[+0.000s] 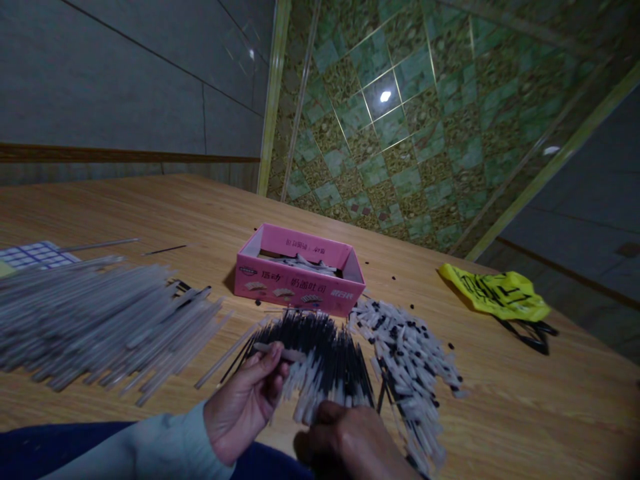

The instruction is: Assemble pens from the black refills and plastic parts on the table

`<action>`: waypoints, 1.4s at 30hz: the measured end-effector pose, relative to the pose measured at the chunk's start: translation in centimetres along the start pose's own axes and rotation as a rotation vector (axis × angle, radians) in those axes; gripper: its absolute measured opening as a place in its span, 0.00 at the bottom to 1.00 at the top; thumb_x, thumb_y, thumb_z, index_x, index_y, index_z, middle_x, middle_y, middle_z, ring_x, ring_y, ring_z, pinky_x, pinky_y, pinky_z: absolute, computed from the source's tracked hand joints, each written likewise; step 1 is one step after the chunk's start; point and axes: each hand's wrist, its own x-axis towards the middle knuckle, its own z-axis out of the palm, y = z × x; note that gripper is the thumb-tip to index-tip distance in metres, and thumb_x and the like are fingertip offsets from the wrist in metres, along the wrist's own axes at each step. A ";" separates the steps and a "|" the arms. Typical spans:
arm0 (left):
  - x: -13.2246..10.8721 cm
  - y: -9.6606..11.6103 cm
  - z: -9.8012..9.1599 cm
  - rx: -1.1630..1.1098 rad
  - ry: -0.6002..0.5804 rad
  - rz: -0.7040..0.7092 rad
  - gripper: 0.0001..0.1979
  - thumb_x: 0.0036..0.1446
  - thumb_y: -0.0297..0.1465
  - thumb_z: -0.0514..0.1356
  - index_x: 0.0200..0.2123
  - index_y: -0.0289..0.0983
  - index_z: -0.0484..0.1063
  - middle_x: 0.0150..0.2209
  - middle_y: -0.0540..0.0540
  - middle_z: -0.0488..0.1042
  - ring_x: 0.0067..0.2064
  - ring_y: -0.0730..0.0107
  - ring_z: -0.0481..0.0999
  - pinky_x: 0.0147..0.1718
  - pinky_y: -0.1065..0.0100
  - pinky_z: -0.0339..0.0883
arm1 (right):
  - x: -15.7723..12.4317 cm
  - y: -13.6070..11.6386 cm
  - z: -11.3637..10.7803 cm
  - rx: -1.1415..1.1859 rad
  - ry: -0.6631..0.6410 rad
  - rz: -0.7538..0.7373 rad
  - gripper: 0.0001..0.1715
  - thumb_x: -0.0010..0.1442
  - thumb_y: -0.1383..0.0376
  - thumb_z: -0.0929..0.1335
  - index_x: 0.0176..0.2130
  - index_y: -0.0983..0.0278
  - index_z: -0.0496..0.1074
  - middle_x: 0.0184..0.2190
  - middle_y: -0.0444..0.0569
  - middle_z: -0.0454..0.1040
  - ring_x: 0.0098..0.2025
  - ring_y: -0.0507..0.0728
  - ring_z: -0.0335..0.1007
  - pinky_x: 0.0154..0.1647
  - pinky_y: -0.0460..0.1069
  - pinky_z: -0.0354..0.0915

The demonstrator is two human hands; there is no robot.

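Note:
My left hand (247,397) is raised over the wooden table, pinching a short pale translucent tube (287,353) between thumb and fingers. Lower and to the right, my right hand (350,440) is curled closed and partly blurred; what it holds, if anything, is hidden. Just beyond both hands lies a fanned pile of thin black rods with whitish ends (320,340). Next to it on the right spreads a heap of short white pieces with black bits (410,353). Behind the rods stands an open pink box (300,283) with pale pieces inside.
A large bundle of long clear tubes (100,320) covers the table's left side, near a blue-checked cloth or sheet (37,255). A yellow plastic bag (495,292) with black straps lies at the right. Small black bits dot the tabletop (200,200). Tiled walls stand beyond.

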 end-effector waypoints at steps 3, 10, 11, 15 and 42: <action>0.1 0.0 -0.1 0.012 0.004 0.005 0.08 0.54 0.16 0.53 0.29 0.29 0.70 0.25 0.47 0.72 0.21 0.79 0.74 0.17 0.81 0.70 | 0.1 0.0 0.4 0.032 0.024 -0.020 0.06 0.47 0.68 0.68 0.27 0.55 0.72 0.25 0.37 0.67 0.20 0.46 0.53 0.16 0.44 0.39; -0.1 -0.1 0.1 0.027 0.023 0.013 0.08 0.54 0.15 0.53 0.29 0.28 0.70 0.24 0.47 0.71 0.20 0.79 0.74 0.16 0.82 0.70 | 0.6 0.3 1.4 0.137 0.021 -0.073 0.06 0.49 0.71 0.67 0.29 0.60 0.71 0.26 0.39 0.68 0.21 0.46 0.56 0.17 0.43 0.43; -0.1 -0.1 0.1 0.028 0.018 0.014 0.09 0.54 0.15 0.52 0.29 0.28 0.70 0.24 0.47 0.72 0.20 0.80 0.74 0.16 0.82 0.70 | 0.5 0.3 1.3 0.145 0.018 -0.081 0.06 0.49 0.71 0.67 0.29 0.61 0.71 0.26 0.40 0.68 0.22 0.47 0.57 0.18 0.43 0.44; 0.0 -0.1 0.2 0.025 0.015 0.012 0.09 0.54 0.15 0.52 0.29 0.28 0.69 0.24 0.47 0.72 0.20 0.80 0.74 0.16 0.82 0.70 | -0.7 0.9 -0.9 0.295 0.103 -0.069 0.11 0.49 0.75 0.65 0.32 0.62 0.71 0.31 0.43 0.71 0.30 0.49 0.65 0.26 0.42 0.53; 0.2 -0.8 0.4 0.404 -0.068 0.239 0.16 0.40 0.27 0.69 0.28 0.36 0.63 0.22 0.50 0.75 0.23 0.75 0.75 0.21 0.77 0.69 | 3.1 0.8 3.1 2.012 0.620 0.116 0.21 0.49 0.51 0.71 0.30 0.65 0.66 0.15 0.37 0.64 0.09 0.42 0.53 0.10 0.38 0.53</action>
